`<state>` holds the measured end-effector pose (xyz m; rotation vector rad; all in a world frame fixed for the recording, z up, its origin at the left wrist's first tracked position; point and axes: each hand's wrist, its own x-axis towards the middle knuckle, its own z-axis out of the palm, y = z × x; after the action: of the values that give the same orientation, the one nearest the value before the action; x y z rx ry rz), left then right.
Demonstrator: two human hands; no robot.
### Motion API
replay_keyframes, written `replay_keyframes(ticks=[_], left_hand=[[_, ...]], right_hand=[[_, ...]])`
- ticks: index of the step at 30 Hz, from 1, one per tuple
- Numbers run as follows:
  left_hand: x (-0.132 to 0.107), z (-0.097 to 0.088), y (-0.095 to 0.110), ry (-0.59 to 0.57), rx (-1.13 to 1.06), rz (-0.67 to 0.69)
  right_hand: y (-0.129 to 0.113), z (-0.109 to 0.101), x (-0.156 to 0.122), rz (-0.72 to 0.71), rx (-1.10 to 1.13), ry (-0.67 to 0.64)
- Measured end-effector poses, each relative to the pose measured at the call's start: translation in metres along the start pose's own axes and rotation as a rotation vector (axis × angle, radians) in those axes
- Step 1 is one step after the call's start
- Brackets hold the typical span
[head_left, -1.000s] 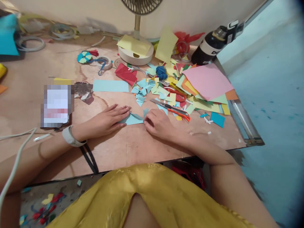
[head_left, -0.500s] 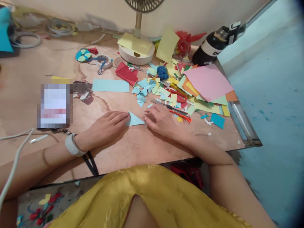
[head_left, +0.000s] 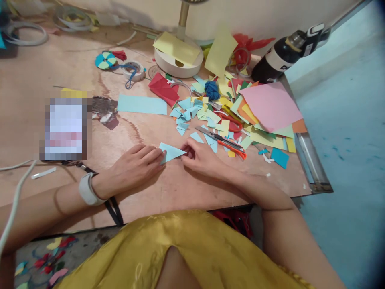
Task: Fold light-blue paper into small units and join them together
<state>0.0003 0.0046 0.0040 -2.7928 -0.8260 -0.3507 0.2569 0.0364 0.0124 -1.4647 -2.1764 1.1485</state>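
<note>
Mustard cloth [head_left: 168, 237] is seen nearest, and beyond it the bare front of the wooden table [head_left: 162, 192]. A light blue paper triangle [head_left: 172, 153] is placed on the table between the two hands, its sharp tip pointed to the right. Its broad end is covered by the fingers of the left hand [head_left: 135, 162], which is laid flat and low; whether the paper is also gripped from beneath by the thumb cannot be told. The tip is pinched by the right hand [head_left: 201, 158], with thumb and fingers drawn in close together. The shaping of this piece is judged to be partly done: straight edges have been brought to a point, but whether any layer is left loose under the fingers is hidden. Just past the right hand, a knife [head_left: 212, 134] is laid down, untouched. Farther off, a loose heap of small light blue pieces [head_left: 186, 108] is gathered, several of them pointed, so some pieces may be counted as finished. To the left of the heap, a light blue strip [head_left: 142, 104] is left flat, apparently with no fold made in it. Beyond these, a ball of blue yarn [head_left: 212, 90] and a roll of tape [head_left: 136, 69] are left unused by either hand.
</note>
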Motion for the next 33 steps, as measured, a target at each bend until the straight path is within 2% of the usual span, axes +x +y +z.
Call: replay_keyframes(ticks=[3, 7, 11, 16, 18, 21, 25, 33], left_hand=[[0.001, 0.002, 0.002, 0.01, -0.036, 0.005], [0.0, 0.004, 0.002, -0.015, -0.083, -0.004], [-0.004, 0.005, -0.003, -0.03, -0.173, -0.062], [-0.007, 0.005, -0.005, -0.074, -0.206, -0.076], [-0.007, 0.004, -0.003, -0.075, -0.185, -0.086], [-0.007, 0.003, 0.0, -0.082, -0.164, -0.089], [-0.01, 0.006, 0.001, -0.091, -0.16, -0.094], [-0.012, 0.007, 0.001, -0.078, -0.118, -0.09]], right_hand=[[-0.002, 0.0, 0.001, -0.009, 0.02, -0.028], [0.005, 0.007, 0.005, -0.127, -0.06, 0.053], [0.018, 0.013, 0.009, -0.342, -0.233, 0.215], [0.025, 0.016, 0.008, -0.695, -0.576, 0.478], [0.026, 0.016, 0.008, -0.824, -0.625, 0.524], [0.029, 0.014, 0.007, -0.961, -0.655, 0.485], [0.032, 0.011, 0.007, -0.99, -0.659, 0.422], [0.037, 0.019, 0.004, -0.934, -0.503, 0.42]])
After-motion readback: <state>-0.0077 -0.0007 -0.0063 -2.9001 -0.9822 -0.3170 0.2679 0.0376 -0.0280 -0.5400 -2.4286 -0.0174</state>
